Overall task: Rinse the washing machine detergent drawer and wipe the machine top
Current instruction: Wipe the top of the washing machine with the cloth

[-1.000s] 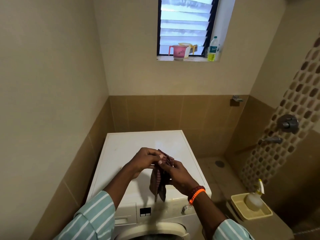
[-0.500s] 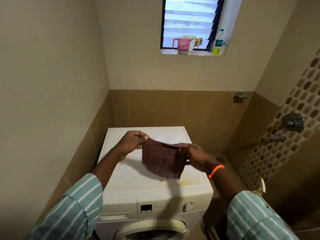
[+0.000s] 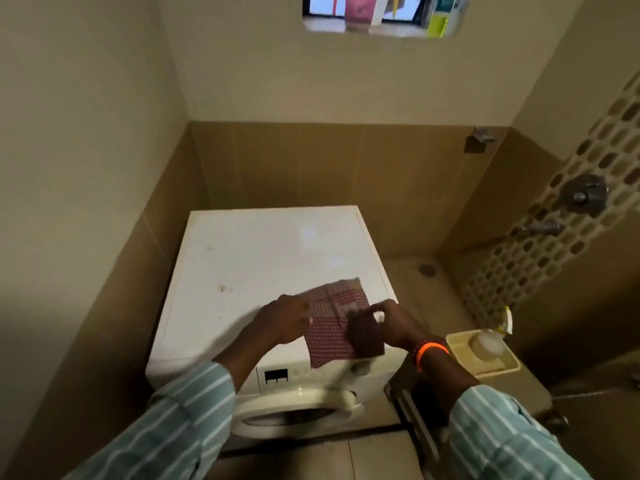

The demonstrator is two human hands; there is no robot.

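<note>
The step in hand looks like the wiping half of the task; the person holds a checked red cloth (image 3: pixel 334 325) spread over the near right part of the washing machine top (image 3: pixel 270 258), and the detergent drawer itself is not clearly visible on the front panel, so how far the rinsing has got cannot be told.

The left hand (image 3: pixel 282 322) grips the cloth's left edge, its fingers curled in toward the fabric; the right hand (image 3: pixel 389 323) holds the cloth's right side, and the blur hides exactly how its fingers lie, though they seem to pinch a darker fold of the fabric; an orange wristband (image 3: pixel 429 351) sits on that wrist.

The cloth is roughly rectangular; its long axis runs from the far right corner, which lies near the machine's right edge, toward the near edge, where its lower corner hangs past the lip over the control panel (image 3: pixel 277 375); whether the far part lies flat on the top or is held just above it cannot be told.

The next move, as I judge it, calls for laying the cloth flat, pressing a palm on it, and sweeping left and far across the top, where faint brownish specks (image 3: pixel 221 288) show on the left half; a soap dish (image 3: pixel 485 351) stands on the ledge to the right, well apart from the cloth.
</note>
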